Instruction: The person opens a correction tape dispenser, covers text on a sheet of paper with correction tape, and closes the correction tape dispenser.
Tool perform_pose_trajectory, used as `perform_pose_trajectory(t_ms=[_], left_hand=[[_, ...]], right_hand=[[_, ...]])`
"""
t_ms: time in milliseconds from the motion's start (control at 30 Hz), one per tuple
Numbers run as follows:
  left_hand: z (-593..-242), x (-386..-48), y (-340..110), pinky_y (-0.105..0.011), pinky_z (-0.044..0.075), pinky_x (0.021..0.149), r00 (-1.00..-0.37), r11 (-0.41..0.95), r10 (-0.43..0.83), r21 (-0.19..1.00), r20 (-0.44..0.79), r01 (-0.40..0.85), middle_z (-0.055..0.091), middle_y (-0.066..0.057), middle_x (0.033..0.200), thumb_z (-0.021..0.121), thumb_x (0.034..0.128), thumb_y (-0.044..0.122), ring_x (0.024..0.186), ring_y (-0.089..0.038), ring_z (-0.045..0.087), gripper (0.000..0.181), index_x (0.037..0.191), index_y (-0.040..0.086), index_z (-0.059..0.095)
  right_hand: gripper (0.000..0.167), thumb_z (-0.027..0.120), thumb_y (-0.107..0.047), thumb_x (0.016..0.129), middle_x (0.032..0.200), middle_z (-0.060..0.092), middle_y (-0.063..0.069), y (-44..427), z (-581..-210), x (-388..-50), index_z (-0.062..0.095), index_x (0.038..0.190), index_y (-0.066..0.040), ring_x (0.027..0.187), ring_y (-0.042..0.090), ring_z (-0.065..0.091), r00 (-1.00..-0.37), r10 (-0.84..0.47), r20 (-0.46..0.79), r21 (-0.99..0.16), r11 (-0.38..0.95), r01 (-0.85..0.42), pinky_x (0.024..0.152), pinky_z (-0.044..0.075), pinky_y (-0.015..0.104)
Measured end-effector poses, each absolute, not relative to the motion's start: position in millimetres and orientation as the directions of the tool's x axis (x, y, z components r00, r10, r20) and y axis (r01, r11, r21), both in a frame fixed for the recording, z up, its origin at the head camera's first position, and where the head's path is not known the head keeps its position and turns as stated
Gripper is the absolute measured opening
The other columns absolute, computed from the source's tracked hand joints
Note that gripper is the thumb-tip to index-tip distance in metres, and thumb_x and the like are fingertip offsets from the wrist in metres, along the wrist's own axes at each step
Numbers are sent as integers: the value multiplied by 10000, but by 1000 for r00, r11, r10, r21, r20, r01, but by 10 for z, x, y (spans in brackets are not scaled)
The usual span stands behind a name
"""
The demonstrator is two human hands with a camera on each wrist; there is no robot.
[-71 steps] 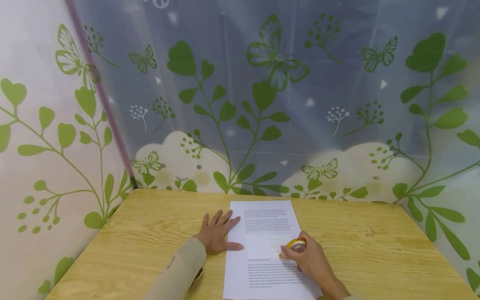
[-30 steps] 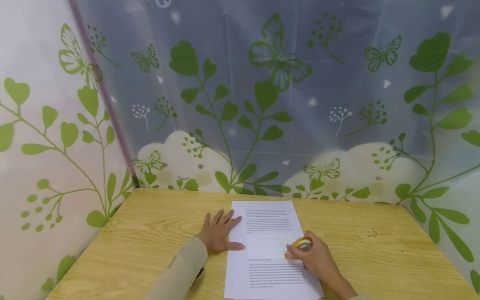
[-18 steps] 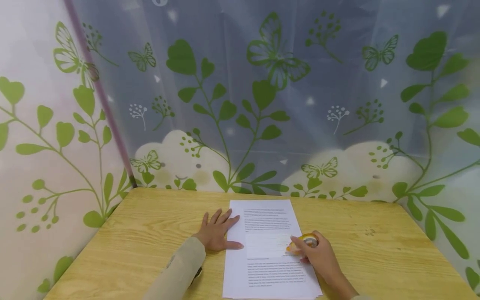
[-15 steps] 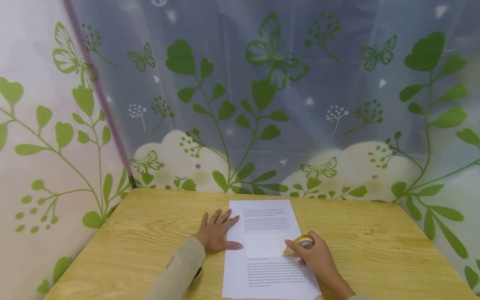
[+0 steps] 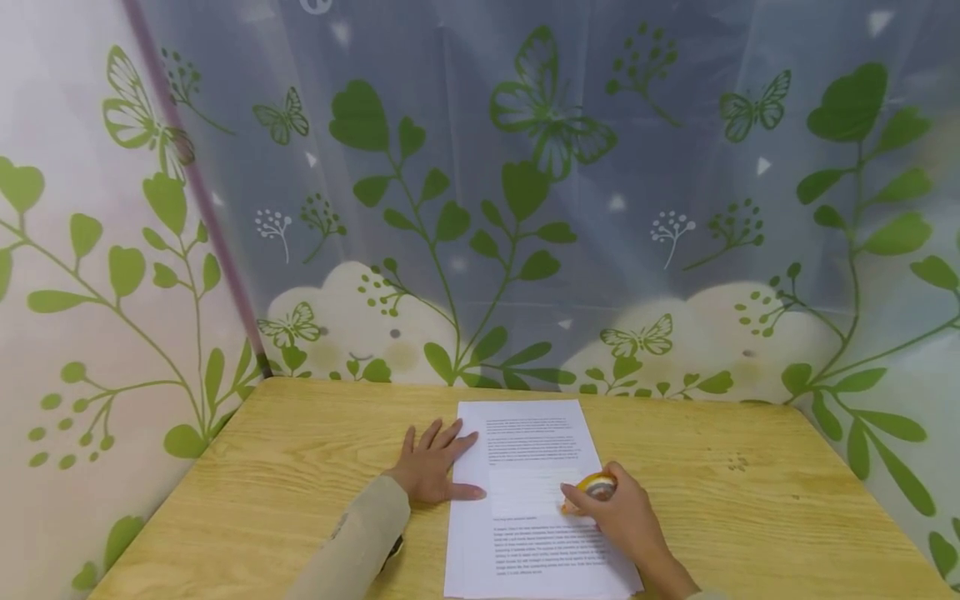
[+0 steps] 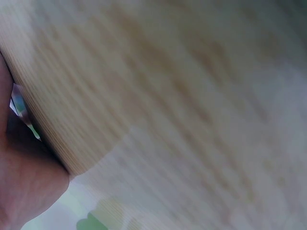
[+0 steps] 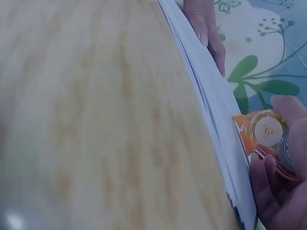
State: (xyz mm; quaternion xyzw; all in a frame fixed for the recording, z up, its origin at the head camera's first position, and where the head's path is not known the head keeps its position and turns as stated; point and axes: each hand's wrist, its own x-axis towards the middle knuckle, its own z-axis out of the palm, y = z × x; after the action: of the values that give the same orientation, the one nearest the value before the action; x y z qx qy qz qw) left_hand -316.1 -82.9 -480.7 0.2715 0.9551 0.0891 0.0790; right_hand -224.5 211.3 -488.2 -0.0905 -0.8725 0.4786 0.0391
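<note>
My right hand point(image 5: 628, 518) grips an orange correction tape point(image 5: 592, 490) with a round spool. Its tip meets a printed sheet point(image 5: 528, 442) near the blank band between two blocks of text. From the side, the right wrist view shows the correction tape point(image 7: 266, 130) between thumb and fingers, its orange tip at the surface of a stack of paper point(image 7: 218, 115). My left hand point(image 5: 435, 467) lies with fingers spread over the sheet's left edge, thumb on the paper. Only a blurred edge of that hand point(image 6: 33, 182) appears in the left wrist view.
A wood-grain table point(image 5: 300, 442) carries the paper stack. Behind it hangs a curtain point(image 5: 465, 208) printed with leaves, butterflies and clouds. A dark band shows at the left sleeve point(image 5: 352, 542).
My right hand moves rightward with the correction tape until about 0.6 seconds ago, then comes back left across the sheet. My left hand stays put on the paper.
</note>
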Motion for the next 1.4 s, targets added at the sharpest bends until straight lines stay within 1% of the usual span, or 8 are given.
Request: perform_pose_trajectory(t_ms=[100,233,433,633,867,1033,1267,1400], left_hand=[[-4819,-3167,-829,-643,35,1067,-841,836,533,213,-95,506,167,-42,1581,497,767,787,1429,-352,90,931,1514,276,281],[-4825,-3177,-825,-644,39,1066,-842,835,533,212,-85,507,171,-47,1580,505,769,780,1428,-354,95,925,1513,276,285],[-4817,-3182,-809,-642,43,1067,-841,835,535,209,-85,509,165,-50,1581,499,774,779,1428,-358,90,923,1515,272,282],[-4798,-3182,-809,-644,38,1066,-840,833,536,212,-80,511,169,-54,1580,505,769,780,1427,-360,93,930,1514,268,286],[-4827,-3187,-811,-648,19,1062,-835,826,544,227,-83,515,166,-71,1580,497,769,785,1425,-371,89,943,1515,250,283],[-4856,-3184,-818,-643,13,1063,-836,824,545,229,-71,518,170,-70,1579,489,762,797,1426,-365,86,952,1516,254,282],[-4877,-3192,-832,-647,5,1061,-837,823,542,248,-75,510,164,-68,1581,490,760,799,1426,-368,83,947,1515,268,281],[-4909,-3206,-836,-642,-6,1064,-841,828,536,240,-78,506,148,-53,1586,470,746,821,1431,-357,66,962,1519,285,266]], right_hand=[[563,771,-525,736,652,550,3,2110,-4867,-2243,451,844,-74,549,133,443,-983,183,2,-810,577,106,490,362,258],[520,770,-480,758,655,540,1,2108,-4843,-2244,449,843,-80,559,134,440,-985,172,27,-783,616,87,508,363,260],[480,780,-405,775,608,537,-13,2132,-4833,-2219,437,833,-74,531,123,431,-983,178,45,-787,613,75,490,364,242],[456,779,-387,781,588,544,-20,2145,-4817,-2217,446,825,-78,532,119,430,-983,178,41,-797,600,75,492,364,237],[430,793,-344,778,602,590,-8,2154,-4808,-2196,475,847,-63,531,132,500,-981,195,13,-830,550,99,488,422,243],[465,786,-383,778,595,598,-6,2178,-4831,-2187,464,863,-58,523,136,522,-981,193,4,-837,537,103,480,437,249],[503,780,-446,766,601,618,27,2194,-4892,-2200,492,903,-57,482,164,557,-975,219,-19,-884,452,119,469,482,257],[544,782,-497,738,584,586,8,2162,-4890,-2205,483,871,-63,472,134,498,-980,201,-3,-860,499,105,452,431,244]])
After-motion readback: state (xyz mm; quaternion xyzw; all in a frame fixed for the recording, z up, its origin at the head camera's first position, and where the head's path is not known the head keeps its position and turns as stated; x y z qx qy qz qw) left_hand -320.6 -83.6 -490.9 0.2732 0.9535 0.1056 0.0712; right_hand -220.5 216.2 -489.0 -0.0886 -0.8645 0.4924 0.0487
